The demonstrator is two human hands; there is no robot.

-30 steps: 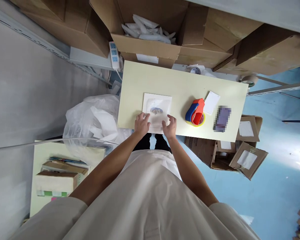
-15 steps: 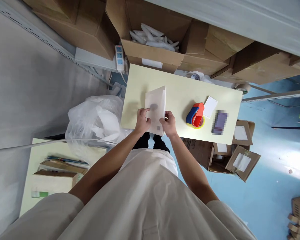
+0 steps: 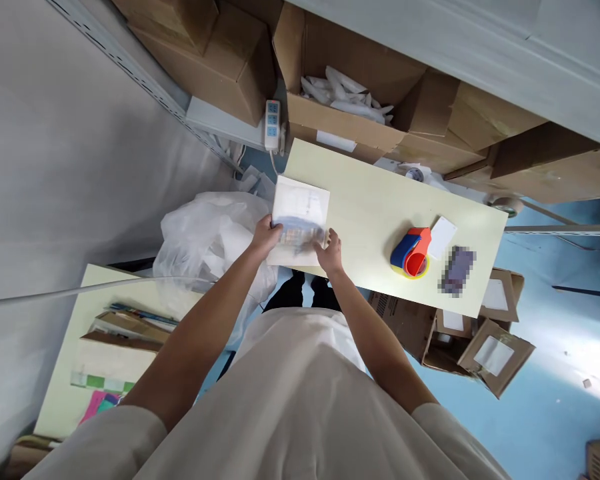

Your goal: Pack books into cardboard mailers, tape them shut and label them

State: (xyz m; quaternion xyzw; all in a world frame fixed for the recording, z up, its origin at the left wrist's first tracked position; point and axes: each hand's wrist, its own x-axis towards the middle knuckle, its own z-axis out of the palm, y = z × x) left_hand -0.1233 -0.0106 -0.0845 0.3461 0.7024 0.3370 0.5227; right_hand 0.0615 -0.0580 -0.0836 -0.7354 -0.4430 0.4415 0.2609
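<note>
A thin, pale book [image 3: 300, 213] with a blurred bluish picture on its face is held over the near left part of the table [image 3: 360, 193]. My left hand [image 3: 266, 239] is closed on its left edge, thumb on the face. At the right edge, my right hand [image 3: 331, 255] has its fingers apart, the thumb overlapping the face near the lower corner. Farther right on the table are a red and blue tape dispenser [image 3: 411, 252] with a yellow-rimmed roll, a white card [image 3: 443, 237] and a pixelated dark phone-like object [image 3: 457, 270].
Behind the table stands an open carton [image 3: 345, 123] of white packets, near a power strip [image 3: 273, 125]. A clear plastic bag [image 3: 195, 233] bulges at the left, above a second table [image 3: 80, 313]. Opened cartons [image 3: 490, 357] sit on the floor at right.
The book has turned from a plain pale face to a printed one and shifted slightly left. My left hand has moved to its left edge; my right hand's fingers have spread. The view has swung left.
</note>
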